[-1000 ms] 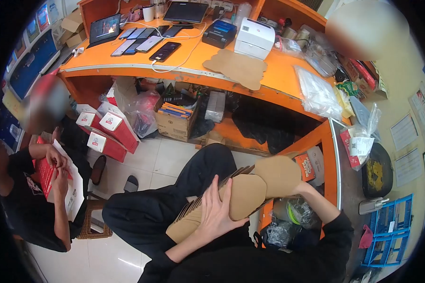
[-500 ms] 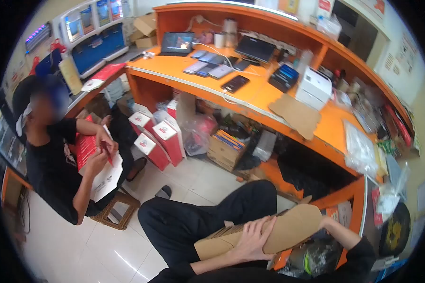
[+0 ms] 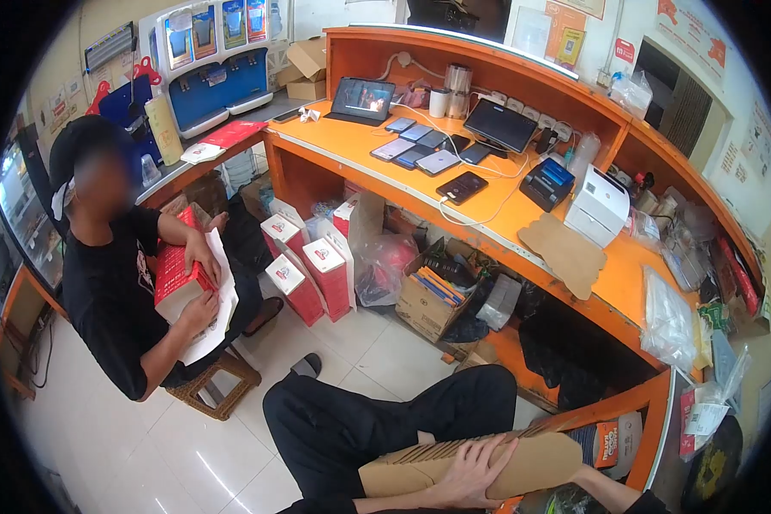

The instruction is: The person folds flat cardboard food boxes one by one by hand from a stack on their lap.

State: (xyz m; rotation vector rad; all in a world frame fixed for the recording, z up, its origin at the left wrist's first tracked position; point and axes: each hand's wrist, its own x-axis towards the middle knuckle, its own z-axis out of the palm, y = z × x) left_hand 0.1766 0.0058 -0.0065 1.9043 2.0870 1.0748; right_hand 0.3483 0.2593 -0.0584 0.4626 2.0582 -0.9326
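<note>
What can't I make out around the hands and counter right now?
Head view: bare right hand, its fingers hidden behind a stack of flat brown cardboard.
Head view: clear crinkled plastic, cut off by the bottom edge.
Head view: space under the long orange counter, hidden by black plastic and shadow.
Head view: black rectangular phone, its screen too small to read.

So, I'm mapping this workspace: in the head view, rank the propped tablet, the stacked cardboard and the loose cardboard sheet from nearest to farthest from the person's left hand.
1. Stacked cardboard: touching the left hand.
2. Loose cardboard sheet: on the right part of the orange counter.
3. Propped tablet: toward the counter's left end.
</note>
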